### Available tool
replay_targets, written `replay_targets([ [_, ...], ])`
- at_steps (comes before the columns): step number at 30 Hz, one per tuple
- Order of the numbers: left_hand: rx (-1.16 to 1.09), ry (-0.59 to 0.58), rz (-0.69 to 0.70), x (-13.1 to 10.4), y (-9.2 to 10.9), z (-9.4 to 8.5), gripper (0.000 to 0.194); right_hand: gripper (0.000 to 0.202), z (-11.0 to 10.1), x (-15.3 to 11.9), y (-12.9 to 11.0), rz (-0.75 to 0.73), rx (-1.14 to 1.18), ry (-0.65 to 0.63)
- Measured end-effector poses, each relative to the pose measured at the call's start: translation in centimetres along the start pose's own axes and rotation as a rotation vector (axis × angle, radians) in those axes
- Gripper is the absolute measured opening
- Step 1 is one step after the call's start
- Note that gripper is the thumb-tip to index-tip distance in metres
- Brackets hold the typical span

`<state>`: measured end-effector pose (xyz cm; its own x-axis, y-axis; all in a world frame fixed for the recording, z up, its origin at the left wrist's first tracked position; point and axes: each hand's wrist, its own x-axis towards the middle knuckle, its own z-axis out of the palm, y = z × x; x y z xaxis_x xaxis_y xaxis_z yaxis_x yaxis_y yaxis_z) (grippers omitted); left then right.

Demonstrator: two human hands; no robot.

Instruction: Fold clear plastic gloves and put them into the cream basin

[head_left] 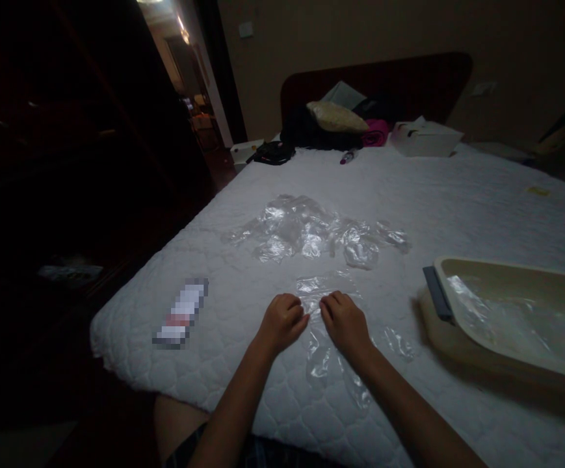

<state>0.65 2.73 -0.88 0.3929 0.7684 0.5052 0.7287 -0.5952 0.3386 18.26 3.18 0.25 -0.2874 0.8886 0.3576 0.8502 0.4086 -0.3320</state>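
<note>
A clear plastic bag [319, 357] lies spread on the white quilted bed cover [243, 296] in front of me. My left hand [281, 322] pinches it at its left side, with the fingers curled in. My right hand [345, 320] grips the same bag a short way to the right, fingers bent and closed. The bag's upper part shows beyond my fingers, and its lower part trails toward me between my forearms. Just beyond my hands, a crumpled heap of clear plastic bags [292, 227] stretches across the cover.
A cream plastic tub [438, 338] with a grey handle stands at the right, clear plastic inside. To the left lies a pixelated oblong [181, 313]. Near the headboard [409, 71] are dark cloth, a pale pillow [338, 118], a pink roll [376, 132] and a white box [428, 140].
</note>
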Motion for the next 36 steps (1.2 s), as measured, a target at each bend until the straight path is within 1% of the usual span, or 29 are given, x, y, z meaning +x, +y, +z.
replay_targets([
  [3,-0.009,-0.007,-0.012,0.0,0.0,0.0,0.014,0.019,0.1,0.0,0.2,0.024,0.037,-0.016],
  [6,-0.03,-0.001,-0.031,0.1,0.0,-0.1,0.012,0.02,-0.1,0.1,0.3,0.054,0.148,-0.026],
  [8,-0.053,0.016,-0.044,0.1,-0.1,0.0,0.01,0.021,-0.6,0.3,0.4,0.095,0.255,-0.01],
  [11,-0.107,0.056,-0.056,-0.1,-0.2,0.1,0.008,0.024,-1.9,0.8,1.0,0.176,0.387,0.028],
  [13,-0.146,0.096,-0.062,-0.2,-0.3,0.2,0.01,0.025,-3.0,1.1,1.8,0.206,0.412,0.044],
  [16,-0.168,0.153,-0.078,-0.2,-0.4,0.2,0.013,0.026,-4.4,1.1,3.9,0.228,0.365,0.076],
  [18,-0.149,0.174,-0.089,-0.1,-0.2,0.0,0.014,0.027,-4.8,0.8,5.5,0.268,0.343,0.112],
  [20,-0.11,0.168,-0.083,0.3,0.4,-0.1,0.013,0.028,-4.7,0.4,7.2,0.332,0.353,0.154],
  [23,-0.059,0.095,-0.001,1.2,2.5,-0.3,0.014,0.029,-3.8,-0.2,9.7,0.437,0.423,0.247],
  [25,-0.047,0.011,0.106,2.1,4.8,-0.1,0.015,0.03,-3.0,-0.4,11.0,0.513,0.54,0.314],
  [27,-0.026,-0.092,0.217,3.0,7.3,0.6,0.017,0.03,-2.5,-0.4,11.8,0.598,0.687,0.361],
  [29,0.026,-0.184,0.315,3.9,9.6,1.8,0.018,0.031,-2.3,-0.4,12.3,0.67,0.822,0.377],
  [32,0.116,-0.248,0.457,4.9,12.5,4.3,0.017,0.032,-2.3,-0.5,12.5,0.708,0.946,0.379],
  [34,0.157,-0.27,0.492,5.2,14.0,5.8,0.013,0.033,-2.3,-0.5,12.5,0.703,0.98,0.384],
  [36,0.176,-0.278,0.47,5.3,15.1,7.0,0.012,0.034,-2.2,-0.6,12.5,0.702,1.0,0.386],
])
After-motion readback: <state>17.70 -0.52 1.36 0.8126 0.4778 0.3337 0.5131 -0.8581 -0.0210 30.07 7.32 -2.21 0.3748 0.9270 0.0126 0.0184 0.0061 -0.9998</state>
